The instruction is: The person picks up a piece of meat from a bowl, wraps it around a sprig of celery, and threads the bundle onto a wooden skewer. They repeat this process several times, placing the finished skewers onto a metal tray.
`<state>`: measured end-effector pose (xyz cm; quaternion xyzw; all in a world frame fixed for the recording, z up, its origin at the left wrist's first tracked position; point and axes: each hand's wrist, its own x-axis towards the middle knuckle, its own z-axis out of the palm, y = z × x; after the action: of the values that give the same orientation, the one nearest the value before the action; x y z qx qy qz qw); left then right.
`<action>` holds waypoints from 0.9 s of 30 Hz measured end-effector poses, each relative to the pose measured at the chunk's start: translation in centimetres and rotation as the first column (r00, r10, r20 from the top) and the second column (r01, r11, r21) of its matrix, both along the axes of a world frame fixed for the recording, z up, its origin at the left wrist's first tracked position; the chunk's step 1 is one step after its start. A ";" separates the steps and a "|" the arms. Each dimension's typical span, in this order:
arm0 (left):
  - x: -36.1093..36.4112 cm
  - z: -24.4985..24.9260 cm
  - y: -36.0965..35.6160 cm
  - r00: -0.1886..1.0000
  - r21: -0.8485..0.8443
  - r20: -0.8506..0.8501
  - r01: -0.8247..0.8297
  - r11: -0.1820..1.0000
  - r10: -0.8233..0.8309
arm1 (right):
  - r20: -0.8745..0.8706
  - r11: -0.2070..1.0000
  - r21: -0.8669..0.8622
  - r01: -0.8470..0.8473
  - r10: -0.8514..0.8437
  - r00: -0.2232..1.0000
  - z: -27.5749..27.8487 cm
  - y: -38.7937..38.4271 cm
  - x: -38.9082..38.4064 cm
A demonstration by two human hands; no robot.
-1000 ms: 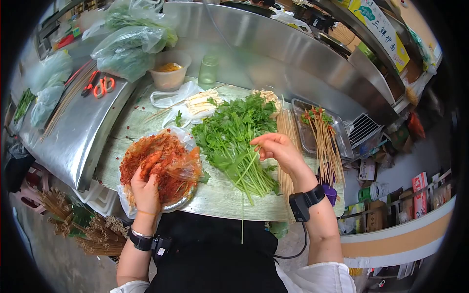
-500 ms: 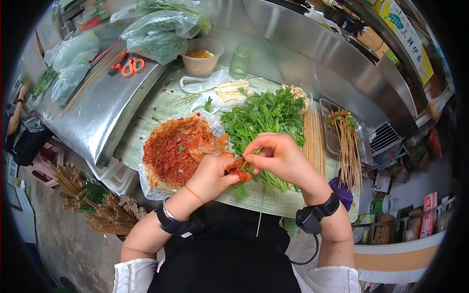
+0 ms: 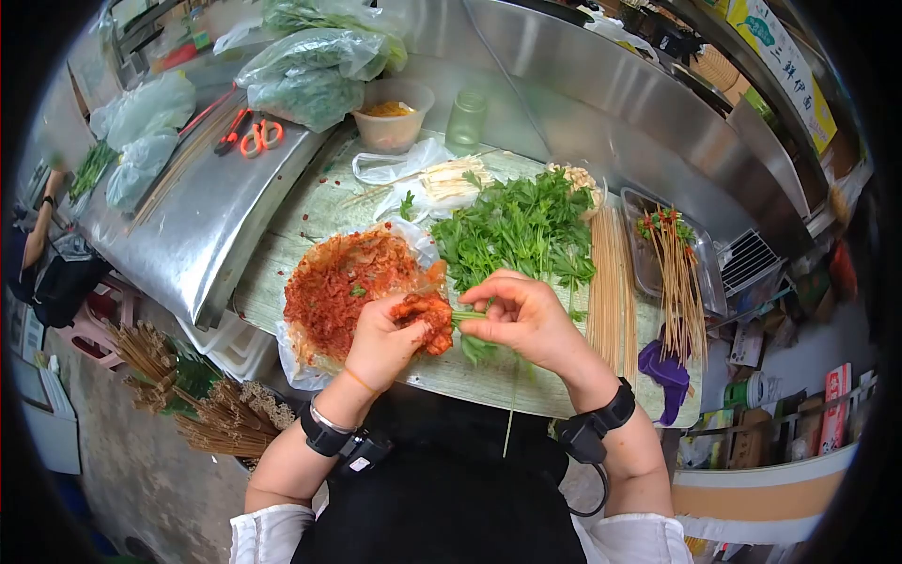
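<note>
My left hand (image 3: 383,340) is closed on a red, spice-coated piece of food (image 3: 427,322), just right of the bowl of red seasoning (image 3: 324,291). Thin green stems (image 3: 462,318) run from that piece into the pinched fingers of my right hand (image 3: 520,318). Beyond both hands lies a heap of leafy greens (image 3: 517,226). One long thin stem (image 3: 510,418) hangs below my right hand over the table's front edge. Bare wooden skewers (image 3: 613,291) lie to the right of the greens.
Filled skewers (image 3: 678,273) rest in a clear tray (image 3: 711,282) at right, near a purple object (image 3: 665,371). White mushrooms (image 3: 456,177), a tub (image 3: 393,132) and a green glass (image 3: 465,122) stand behind. Orange-handled scissors (image 3: 261,138) lie back left. Another person's arm (image 3: 39,221) shows far left.
The red piece sits higher in my left hand, its coated surface turned up. My right hand has lowered slightly, with its stems now pointing sideways into the piece. The whole view has shifted a little.
</note>
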<state>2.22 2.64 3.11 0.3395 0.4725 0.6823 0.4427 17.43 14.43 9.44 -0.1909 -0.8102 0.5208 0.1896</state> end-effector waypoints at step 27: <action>1.0 0.1 -1.6 0.989 0.088 0.060 -0.139 0.986 0.134 | 0.018 0.723 0.687 0.072 -0.116 0.993 -0.7 -2.6 -0.3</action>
<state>3.22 1.07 3.20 0.3079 0.4505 0.7410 0.3914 17.17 11.78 8.74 -0.1641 -0.9396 0.1692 0.2484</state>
